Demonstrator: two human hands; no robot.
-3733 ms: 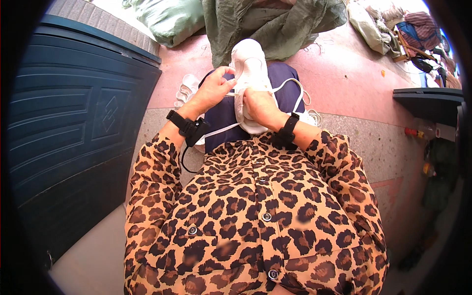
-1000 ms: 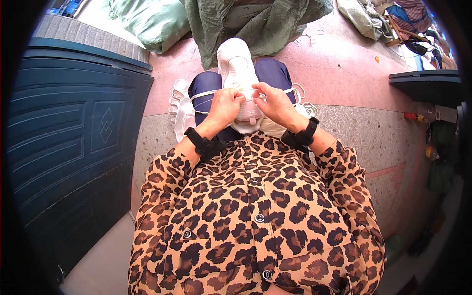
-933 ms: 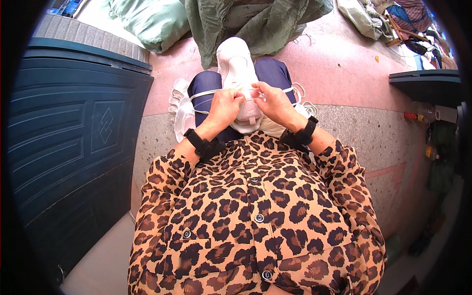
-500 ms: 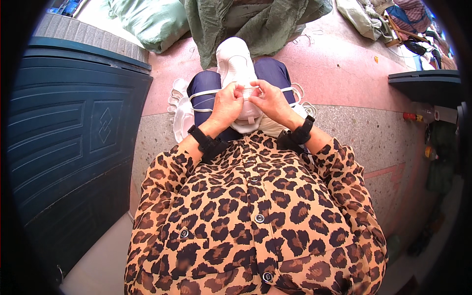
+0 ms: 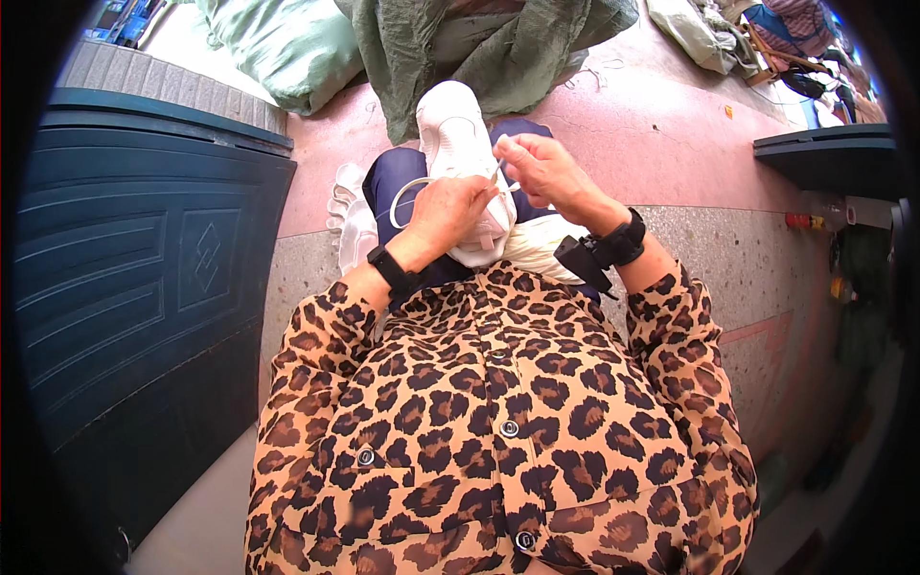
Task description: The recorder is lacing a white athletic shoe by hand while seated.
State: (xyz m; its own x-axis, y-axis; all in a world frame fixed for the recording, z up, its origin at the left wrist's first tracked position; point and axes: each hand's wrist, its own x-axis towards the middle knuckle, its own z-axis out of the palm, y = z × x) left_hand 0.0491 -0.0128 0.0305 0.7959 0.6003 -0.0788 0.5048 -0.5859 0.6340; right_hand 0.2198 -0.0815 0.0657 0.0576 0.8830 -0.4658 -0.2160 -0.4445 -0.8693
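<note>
A white sneaker [image 5: 450, 125] rests on my lap between my knees, toe pointing away from me. My left hand [image 5: 448, 213] lies over its lacing area with the fingers closed, and a white shoelace [image 5: 394, 206] loops out on its left side. Above the shoe's right side, my right hand [image 5: 548, 174] pinches a stretch of lace that runs down toward the left fingertips. The eyelets are mostly hidden beneath the hands. A bundle of cream-white laces [image 5: 544, 241] lies on my lap below my right hand.
Beside my left leg is a stack of white sneakers or shoe parts [image 5: 356, 225]. Green sacks [image 5: 479, 57] stand just ahead of my knees. A dark blue panelled door [image 5: 144, 240] rises on the left; a dark ledge [image 5: 824, 168] juts in at right.
My right hand has moved up and to the right off the shoe, drawing the lace with it. My left hand has turned and slid slightly down over the lacing.
</note>
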